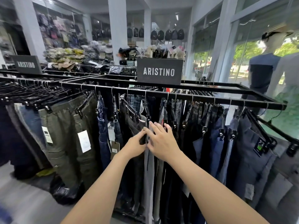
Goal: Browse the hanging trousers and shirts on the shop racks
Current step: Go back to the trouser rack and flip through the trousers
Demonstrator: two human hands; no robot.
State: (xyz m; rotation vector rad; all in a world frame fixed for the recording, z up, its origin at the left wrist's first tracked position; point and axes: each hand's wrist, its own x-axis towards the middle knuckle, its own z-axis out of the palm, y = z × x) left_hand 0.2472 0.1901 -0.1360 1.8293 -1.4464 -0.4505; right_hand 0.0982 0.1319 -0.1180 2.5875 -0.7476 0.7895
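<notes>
Many pairs of trousers hang by clip hangers from a black metal rack (202,98) in front of me. Olive trousers (64,139) hang at the left, blue jeans (103,136) beside them, dark and grey pairs in the middle, navy ones (252,151) at the right. Both my hands meet at the middle of the row. My left hand (135,143) pinches the edge of a dark pair (129,123). My right hand (161,140) lies with spread fingers against the neighbouring dark trousers, just above a grey pair (148,175).
A black "ARISTINO" sign (159,71) stands on the rack top, another (26,64) at the left. Piles of folded clothes (64,55) and hung backpacks (168,34) fill the back. A dressed mannequin (262,70) stands by the right windows. A black bag (66,191) lies on the floor.
</notes>
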